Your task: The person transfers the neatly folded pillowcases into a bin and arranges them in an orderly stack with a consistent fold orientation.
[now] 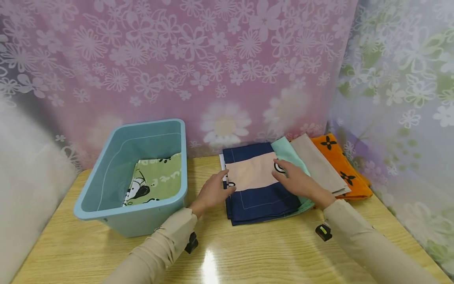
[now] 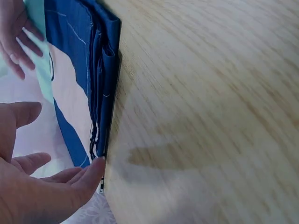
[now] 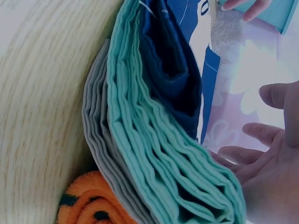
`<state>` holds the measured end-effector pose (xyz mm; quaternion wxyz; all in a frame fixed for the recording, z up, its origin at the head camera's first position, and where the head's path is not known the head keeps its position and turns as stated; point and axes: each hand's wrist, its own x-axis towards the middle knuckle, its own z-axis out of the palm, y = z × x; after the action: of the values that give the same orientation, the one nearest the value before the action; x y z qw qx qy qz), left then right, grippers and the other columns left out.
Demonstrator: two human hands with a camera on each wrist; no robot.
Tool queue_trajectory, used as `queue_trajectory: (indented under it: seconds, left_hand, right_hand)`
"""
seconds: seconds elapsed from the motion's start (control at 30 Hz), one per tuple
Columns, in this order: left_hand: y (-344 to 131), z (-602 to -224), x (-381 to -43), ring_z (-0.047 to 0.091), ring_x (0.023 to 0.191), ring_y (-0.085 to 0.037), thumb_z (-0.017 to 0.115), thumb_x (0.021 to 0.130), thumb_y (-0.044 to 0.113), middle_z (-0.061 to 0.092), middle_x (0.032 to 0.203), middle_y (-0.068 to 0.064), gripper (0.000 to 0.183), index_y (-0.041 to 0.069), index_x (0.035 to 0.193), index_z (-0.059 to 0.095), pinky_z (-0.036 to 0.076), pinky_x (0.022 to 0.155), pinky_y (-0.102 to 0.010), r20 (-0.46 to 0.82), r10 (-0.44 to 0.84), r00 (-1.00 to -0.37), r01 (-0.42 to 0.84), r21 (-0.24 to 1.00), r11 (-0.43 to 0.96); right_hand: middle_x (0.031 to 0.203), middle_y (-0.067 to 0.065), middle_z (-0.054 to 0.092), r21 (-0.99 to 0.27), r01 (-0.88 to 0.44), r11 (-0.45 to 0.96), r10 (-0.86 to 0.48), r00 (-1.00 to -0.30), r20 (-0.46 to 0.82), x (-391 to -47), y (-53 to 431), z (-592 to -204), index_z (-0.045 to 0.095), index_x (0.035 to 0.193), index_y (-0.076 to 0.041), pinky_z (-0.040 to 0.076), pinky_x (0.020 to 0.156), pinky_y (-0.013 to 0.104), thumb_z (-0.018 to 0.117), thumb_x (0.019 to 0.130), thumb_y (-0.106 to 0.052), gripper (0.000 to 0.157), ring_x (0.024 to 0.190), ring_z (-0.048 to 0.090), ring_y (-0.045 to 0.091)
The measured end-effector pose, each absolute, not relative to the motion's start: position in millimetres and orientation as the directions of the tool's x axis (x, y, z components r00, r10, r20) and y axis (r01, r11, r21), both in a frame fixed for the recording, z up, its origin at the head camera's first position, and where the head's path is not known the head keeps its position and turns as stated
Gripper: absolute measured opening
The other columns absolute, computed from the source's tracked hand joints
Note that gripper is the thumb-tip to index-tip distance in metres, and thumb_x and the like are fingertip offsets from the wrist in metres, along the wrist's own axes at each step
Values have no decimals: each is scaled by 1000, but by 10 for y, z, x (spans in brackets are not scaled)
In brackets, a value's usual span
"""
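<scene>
Floral curtains backed a wooden table (image 1: pixel 248 252) where a blue tub (image 1: pixel 106 201) holding a green printed cloth (image 1: pixel 156 179) stood at the left. Just right of it, the left hand (image 1: pixel 213 191) rested with relaxed fingers at the left edge of the folded navy-and-pink cloth (image 1: pixel 259 193). The right hand (image 1: pixel 298 181) lay flat on its right edge, equally near, beside mint (image 1: pixel 287 152), grey (image 1: pixel 319 165) and orange (image 1: pixel 340 163) cloths; the navy cloth's long axis ran away from the person.

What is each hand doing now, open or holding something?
Left hand: open, fingers straight, touching the left edge of the navy cloth.
Right hand: open, resting flat on the navy cloth; it grips nothing.
</scene>
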<state>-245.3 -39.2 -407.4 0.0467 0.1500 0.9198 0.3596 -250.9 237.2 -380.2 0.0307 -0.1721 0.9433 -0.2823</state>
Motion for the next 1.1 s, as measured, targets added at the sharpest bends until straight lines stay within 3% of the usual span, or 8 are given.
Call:
queue_trajectory:
  seconds: [0.23, 0.4, 0.5, 0.63, 0.77, 0.87, 0.93, 1.1]
  left_hand:
    - [-374, -4114, -2510, 42, 115, -26, 67, 78, 35, 37, 136, -6, 72, 17, 138, 31, 40, 86, -43, -75, 288, -955, 130, 766, 629]
    - [-349, -4142, -2560, 55, 89, -26, 69, 77, 23, 48, 119, -15, 71, 14, 137, 32, 45, 68, -38, -121, 208, -971, 13, 836, 548]
    - [-329, -4138, -2566, 55, 77, -24, 68, 77, 16, 50, 112, -17, 68, 12, 135, 35, 44, 59, -34, -151, 149, -977, -65, 883, 464]
    - [-286, -4134, -2579, 53, 76, -21, 68, 75, 9, 51, 114, -18, 62, 10, 130, 40, 41, 57, -32, -199, 95, -975, -156, 928, 339]
    - [-244, -4150, -2619, 50, 69, -21, 67, 74, 4, 55, 105, -16, 62, 8, 129, 39, 42, 57, -34, -264, 87, -961, -241, 947, 211]
    - [-232, -4170, -2658, 53, 76, -22, 69, 73, 5, 54, 103, -13, 67, 9, 132, 36, 46, 64, -36, -305, 83, -949, -288, 942, 170]
    - [-225, -4187, -2685, 53, 92, -25, 70, 73, 6, 52, 110, -13, 71, 11, 134, 34, 46, 73, -38, -324, 102, -941, -306, 939, 160]
    - [-193, -4233, -2735, 39, 116, -32, 70, 73, 8, 36, 132, -14, 77, 14, 138, 30, 36, 89, -45, -297, 170, -940, -264, 945, 196]
  right_hand:
    - [137, 21, 30, -569, -218, 793, -288, -957, -34, -2556, 2406, -3813, 24, 139, -2, 36, 87, 51, 38, 94, -38, 60, 112, 43, 38]
    - [136, 23, 31, -595, -194, 780, -292, -954, -71, -2611, 2428, -3850, 26, 139, -3, 33, 90, 53, 37, 93, -43, 62, 117, 36, 40]
    - [137, 23, 29, -643, -171, 747, -300, -949, -96, -2648, 2433, -3879, 26, 139, -3, 31, 92, 53, 37, 95, -36, 57, 121, 31, 40]
    - [140, 21, 25, -691, -131, 711, -301, -945, -131, -2699, 2423, -3911, 25, 140, -4, 29, 93, 52, 37, 96, -31, 53, 123, 27, 40]
    - [141, 20, 22, -716, -81, 693, -281, -945, -166, -2742, 2409, -3953, 25, 140, -5, 27, 95, 52, 37, 95, -31, 53, 125, 24, 39]
    - [142, 20, 19, -727, -51, 685, -275, -942, -192, -2777, 2407, -3980, 23, 140, -5, 25, 96, 53, 37, 96, -27, 52, 126, 22, 39]
    - [143, 20, 18, -732, -35, 680, -271, -940, -207, -2797, 2407, -3987, 22, 141, -5, 23, 96, 53, 37, 96, -25, 52, 126, 20, 39]
    - [143, 20, 17, -736, -4, 677, -259, -937, -233, -2848, 2403, -3988, 23, 141, -5, 20, 98, 54, 41, 94, -23, 53, 127, 17, 39]
